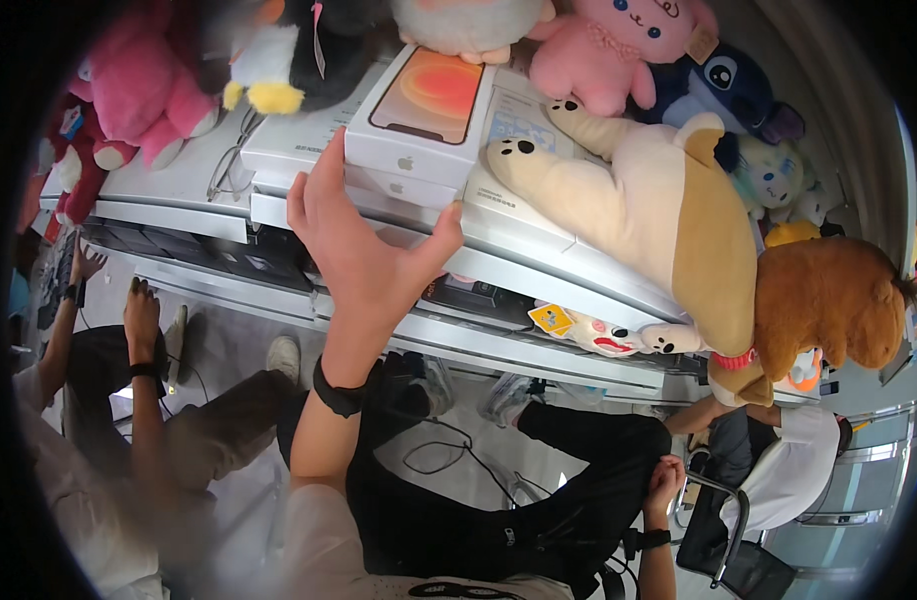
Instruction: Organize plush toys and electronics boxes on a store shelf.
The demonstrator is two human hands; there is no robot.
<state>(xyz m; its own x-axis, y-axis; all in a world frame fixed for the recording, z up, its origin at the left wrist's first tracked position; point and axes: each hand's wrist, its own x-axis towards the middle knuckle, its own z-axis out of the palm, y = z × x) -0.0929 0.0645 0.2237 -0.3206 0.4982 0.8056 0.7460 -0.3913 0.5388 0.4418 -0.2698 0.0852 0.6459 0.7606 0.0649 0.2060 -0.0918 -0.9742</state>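
White flat phone box [419, 115], top of a small stack on the pale surface [179, 185]; left hand [364, 250] open, fingers touching it. A careless nudge might topple the stack. Right hand [665, 478] closed, down below the box.

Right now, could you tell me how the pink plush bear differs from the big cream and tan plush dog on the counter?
The pink plush bear is small, one colour, and sits at the back. The cream and tan plush dog is far longer, two-toned, lies stretched out, and shows black paw pads. Both rest among other soft toys.
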